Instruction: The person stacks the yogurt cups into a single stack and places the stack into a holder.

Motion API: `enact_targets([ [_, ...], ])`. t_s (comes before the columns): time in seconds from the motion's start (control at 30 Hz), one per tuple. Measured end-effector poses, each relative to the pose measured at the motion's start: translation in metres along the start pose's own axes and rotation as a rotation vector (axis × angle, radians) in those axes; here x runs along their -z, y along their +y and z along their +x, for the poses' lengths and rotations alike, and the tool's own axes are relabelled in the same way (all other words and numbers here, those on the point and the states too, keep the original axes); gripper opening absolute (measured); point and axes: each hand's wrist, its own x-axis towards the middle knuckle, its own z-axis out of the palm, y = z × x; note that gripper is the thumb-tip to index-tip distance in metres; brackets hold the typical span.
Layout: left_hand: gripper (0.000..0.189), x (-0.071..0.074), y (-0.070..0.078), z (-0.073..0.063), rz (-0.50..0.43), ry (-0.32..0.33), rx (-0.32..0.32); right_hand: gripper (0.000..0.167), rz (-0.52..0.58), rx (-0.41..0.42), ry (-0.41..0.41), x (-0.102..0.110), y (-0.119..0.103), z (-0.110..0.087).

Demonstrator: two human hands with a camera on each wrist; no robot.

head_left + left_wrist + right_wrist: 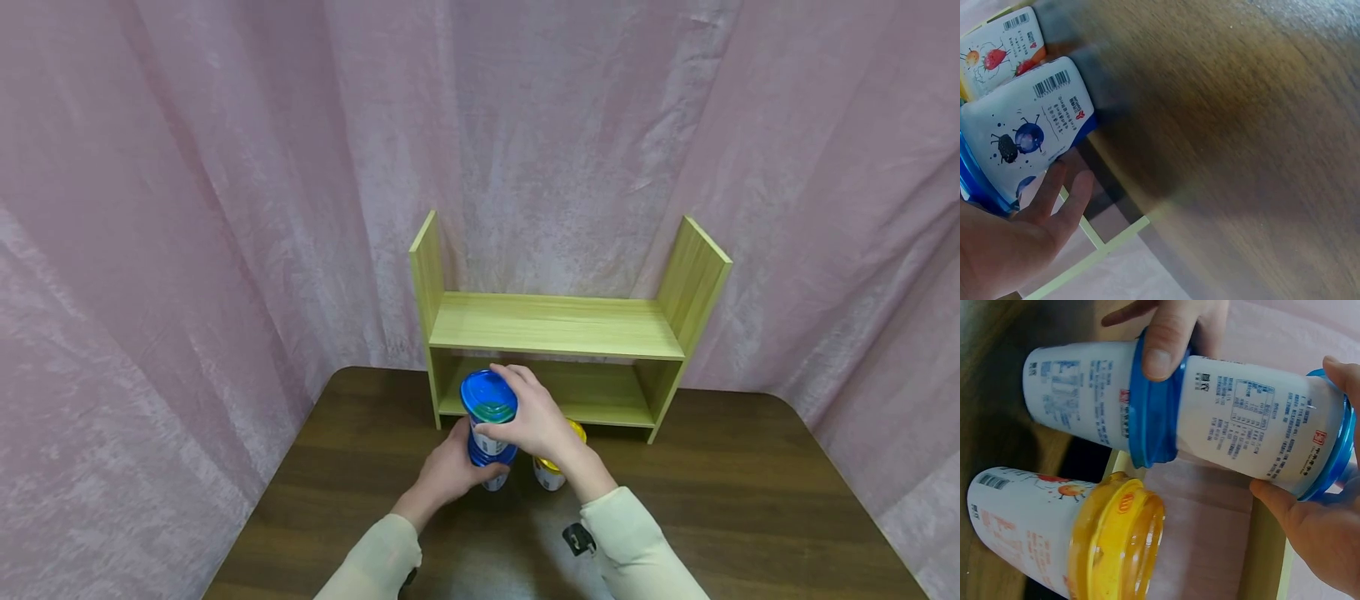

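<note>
Two white paper cups with blue lids stand one on top of the other in front of the shelf. My right hand grips the upper cup near its lid, thumb on one side and fingers on the other. The upper cup's base meets the lid of the lower cup. Around that lower lid, my left hand holds on, with its thumb on the near side. A similar cup with a yellow lid stands just right of the stack, untouched. In the left wrist view, the lower cup shows printed berries.
Behind the cups stands a light wooden two-tier shelf with raised side panels. It rests on a dark brown wooden table with rounded back corners. Pink curtains hang behind and at both sides.
</note>
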Motion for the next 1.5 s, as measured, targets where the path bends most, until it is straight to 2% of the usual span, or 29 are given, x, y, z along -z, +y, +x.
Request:
enact_targets([
  [0.7,0.100,0.000,-0.001,0.004,0.032,0.015,-0.014,0.095,0.001,0.002,-0.050,0.000,0.006,0.000],
  [0.93,0.098,0.000,0.001,0.003,0.020,0.012,0.005,0.109,0.031,-0.035,-0.065,-0.002,0.011,-0.004],
  [1.17,0.099,-0.003,0.000,0.001,0.029,0.029,0.018,0.119,0.056,0.013,-0.027,0.002,0.024,-0.015],
  [1.5,0.095,-0.002,0.002,-0.001,0.007,0.034,0.018,0.099,0.022,-0.012,-0.004,0.008,0.051,-0.034],
])
